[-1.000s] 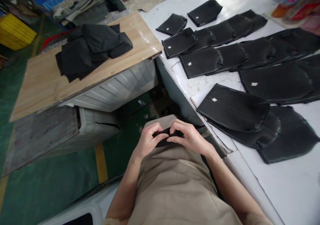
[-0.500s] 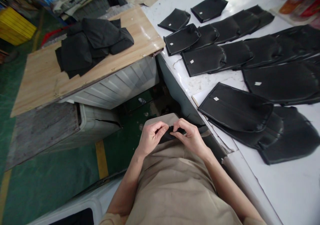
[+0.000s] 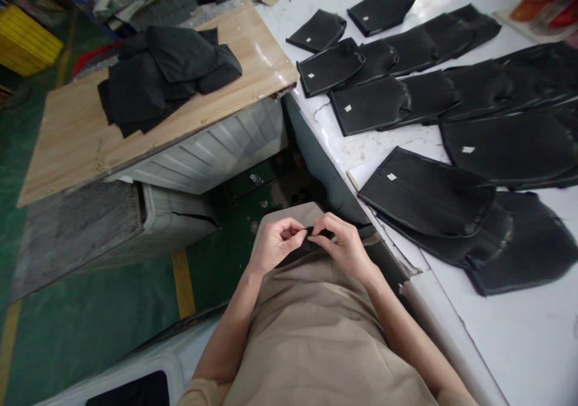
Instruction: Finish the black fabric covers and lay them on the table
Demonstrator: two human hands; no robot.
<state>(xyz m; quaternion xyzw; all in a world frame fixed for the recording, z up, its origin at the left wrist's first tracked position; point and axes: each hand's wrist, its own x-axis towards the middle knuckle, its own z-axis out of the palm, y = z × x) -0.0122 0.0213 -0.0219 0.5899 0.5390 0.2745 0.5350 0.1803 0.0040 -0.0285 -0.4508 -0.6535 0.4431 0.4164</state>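
Note:
My left hand (image 3: 279, 243) and my right hand (image 3: 339, 241) meet in front of my body, thumbs and forefingers pinched close together. Between the fingertips is a small black piece (image 3: 309, 231), and dark material shows just below and behind it; its kind is too small and hidden to make out. On the white table to my right lie several flat black covers (image 3: 428, 192), many with a small white tag near one corner. They overlap in rows and touch neither hand.
At the left, a wooden board (image 3: 58, 123) bears a pile of black fabric pieces (image 3: 180, 62). White bins (image 3: 217, 159) stand beneath it. The white table's edge (image 3: 334, 153) runs close along my right side. A yellow crate (image 3: 27, 41) stands on the green floor at far left.
Both hands stay nearly in place, with fingertips shifting slightly around the small black piece. The view has tilted a little; the covers and the fabric pile lie as before.

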